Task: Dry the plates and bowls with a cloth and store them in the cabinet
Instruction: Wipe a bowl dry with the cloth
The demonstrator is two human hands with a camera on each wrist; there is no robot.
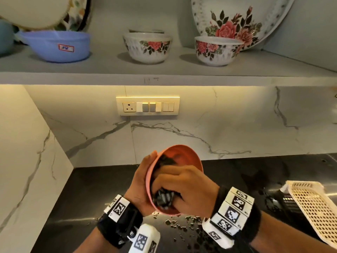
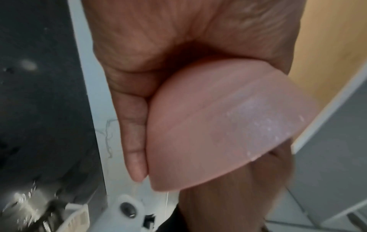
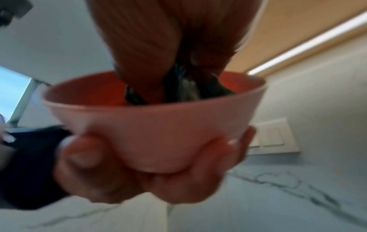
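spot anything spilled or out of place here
Yes: water drops are scattered on the black counter below the pink bowl. The cream basket at right lies tipped at an angle. The bowls on the shelf stand upright; nothing looks broken.

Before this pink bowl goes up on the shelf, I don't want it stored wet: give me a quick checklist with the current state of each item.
1. Left hand grips the pink bowl from outside: ok.
2. Right hand presses the dark cloth inside: ok.
3. Inside dry: cannot tell, cloth covers it.
4. Outer wall dry: not ok, the left wrist view shows droplets.
5. Free spot on shelf between the blue bowl and floral bowl: ok.
6. Black counter below dry: not ok.
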